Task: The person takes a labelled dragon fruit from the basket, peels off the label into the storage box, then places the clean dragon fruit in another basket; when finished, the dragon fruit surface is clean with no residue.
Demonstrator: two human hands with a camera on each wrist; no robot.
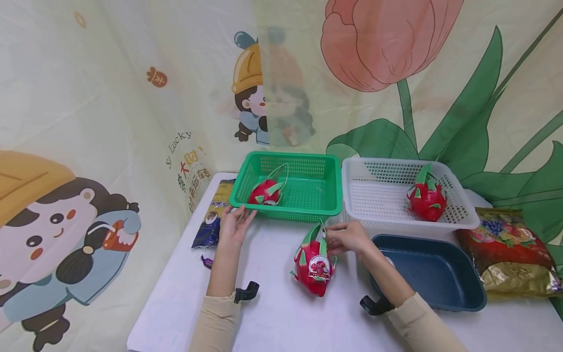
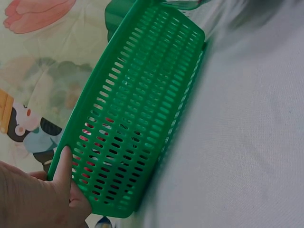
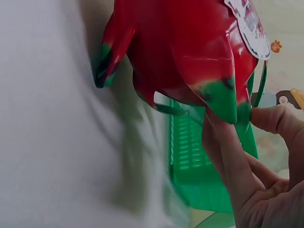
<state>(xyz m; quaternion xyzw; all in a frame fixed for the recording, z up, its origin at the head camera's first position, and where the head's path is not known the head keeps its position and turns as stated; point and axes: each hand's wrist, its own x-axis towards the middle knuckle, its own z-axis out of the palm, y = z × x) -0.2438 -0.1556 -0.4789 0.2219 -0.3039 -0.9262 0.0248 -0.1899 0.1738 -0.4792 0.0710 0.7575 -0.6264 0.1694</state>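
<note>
Just left of the right hand [image 1: 349, 238], whose thumb and fingers pinch its green leaf tips [image 3: 222, 97], is a glossy labelled dragon fruit [image 1: 308, 259], upright at the worktop [image 1: 272, 313], though whether it is clear of the surface I cannot tell; the step in hand looks like handling it by its top, and the next move seems to call for keeping that narrow pinch firm. The left hand [image 1: 233, 227], forearm reaching straight forward, grips the near corner of the green basket [image 1: 290, 211], where, just beyond those fingers, lies a second dragon fruit [image 1: 264, 190].
</note>
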